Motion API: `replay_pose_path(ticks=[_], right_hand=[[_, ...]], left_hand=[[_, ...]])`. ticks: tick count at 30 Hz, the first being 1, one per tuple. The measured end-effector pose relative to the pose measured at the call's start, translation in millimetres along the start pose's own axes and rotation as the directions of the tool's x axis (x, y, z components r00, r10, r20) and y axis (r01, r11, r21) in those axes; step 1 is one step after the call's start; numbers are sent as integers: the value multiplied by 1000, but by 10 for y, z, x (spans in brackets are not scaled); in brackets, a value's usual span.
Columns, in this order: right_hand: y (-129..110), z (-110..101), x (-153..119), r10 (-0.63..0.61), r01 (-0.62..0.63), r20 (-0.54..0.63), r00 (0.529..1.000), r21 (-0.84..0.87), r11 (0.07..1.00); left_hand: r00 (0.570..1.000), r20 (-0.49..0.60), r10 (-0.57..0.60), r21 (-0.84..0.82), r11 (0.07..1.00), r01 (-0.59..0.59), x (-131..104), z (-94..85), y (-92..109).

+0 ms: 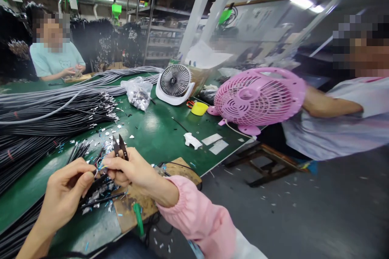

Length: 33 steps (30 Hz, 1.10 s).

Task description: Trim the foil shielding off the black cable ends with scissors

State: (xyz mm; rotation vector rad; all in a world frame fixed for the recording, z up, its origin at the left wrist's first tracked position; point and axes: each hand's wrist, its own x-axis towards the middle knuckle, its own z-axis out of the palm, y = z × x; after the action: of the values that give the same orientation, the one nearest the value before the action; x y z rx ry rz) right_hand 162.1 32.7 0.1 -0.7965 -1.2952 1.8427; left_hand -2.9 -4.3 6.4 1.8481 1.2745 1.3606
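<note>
My left hand (67, 188) is closed in a pinch on the end of a cable whose thin coloured wires (99, 168) are bared. My right hand (133, 170) meets it there, thumb and finger on the same wires. Small dark snips (120, 148) are tucked in the right hand, blades pointing up and away. Below both hands lie black cables (99, 201) with stripped ends, among scraps of foil. Under the right wrist is a worn wooden board (127, 210) with a green band (138, 218) at its edge.
Bundles of black cable (45, 125) and grey cable (121, 73) cover the left of the green table (158, 125). Beyond stand a bag of scraps (138, 93), a small white fan (174, 83), yellow tape (199, 108) and a pink fan (258, 95). Two people sit nearby.
</note>
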Motion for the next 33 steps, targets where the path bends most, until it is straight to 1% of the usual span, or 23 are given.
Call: replay_pose_path(ticks=[2,3,5,7,9,10,11,13,15,17,18,20,22,24,29,31,33], right_hand=[[-1,31,-20,-66,61,-87,994,-63,996],[-1,46,-32,-96,85,-110,989,-101,991],[1,68,-54,-147,126,-113,983,-172,977],[-1,76,-73,-234,194,-126,964,-267,944],[-3,75,-87,-342,261,-141,929,-406,876],[0,72,-92,-394,291,-131,910,-476,830],[6,67,-94,-444,325,-105,890,-536,779],[31,49,-92,-548,428,-8,836,-615,662],[63,24,-81,-643,541,100,759,-645,539],[84,0,-69,-693,615,187,697,-653,442],[87,-10,-65,-702,636,219,678,-654,410],[82,-22,-59,-704,665,271,657,-647,372],[72,-27,-58,-702,681,300,647,-641,354],[75,-31,-59,-699,673,294,652,-650,354],[130,-53,-59,-644,593,237,727,-689,416],[144,-58,-56,-638,588,234,733,-691,421],[144,-58,-55,-641,592,243,728,-695,408]], left_hand=[[999,8,-41,-5,999,41,-6,3,1],[999,10,-52,-5,999,52,-13,3,-7],[999,1,-42,3,999,42,-36,-2,-41],[998,-59,15,36,999,-13,-68,-17,-84],[985,-140,99,94,992,-86,-103,-41,-117],[976,-169,137,120,986,-118,-121,-54,-128],[968,-189,165,142,980,-140,-137,-67,-133],[962,-198,188,170,973,-156,-162,-87,-135],[962,-198,188,188,970,-151,-175,-97,-127],[961,-199,190,196,969,-151,-173,-98,-112],[960,-198,196,195,968,-157,-167,-95,-102],[955,-202,218,192,965,-179,-153,-86,-82],[949,-208,239,191,961,-200,-140,-74,-67],[945,-213,249,189,959,-210,-133,-62,-65],[942,-215,258,187,958,-220,-134,-49,-107],[938,-215,273,188,954,-234,-134,-46,-123],[935,-216,283,194,951,-243,-136,-40,-130]])
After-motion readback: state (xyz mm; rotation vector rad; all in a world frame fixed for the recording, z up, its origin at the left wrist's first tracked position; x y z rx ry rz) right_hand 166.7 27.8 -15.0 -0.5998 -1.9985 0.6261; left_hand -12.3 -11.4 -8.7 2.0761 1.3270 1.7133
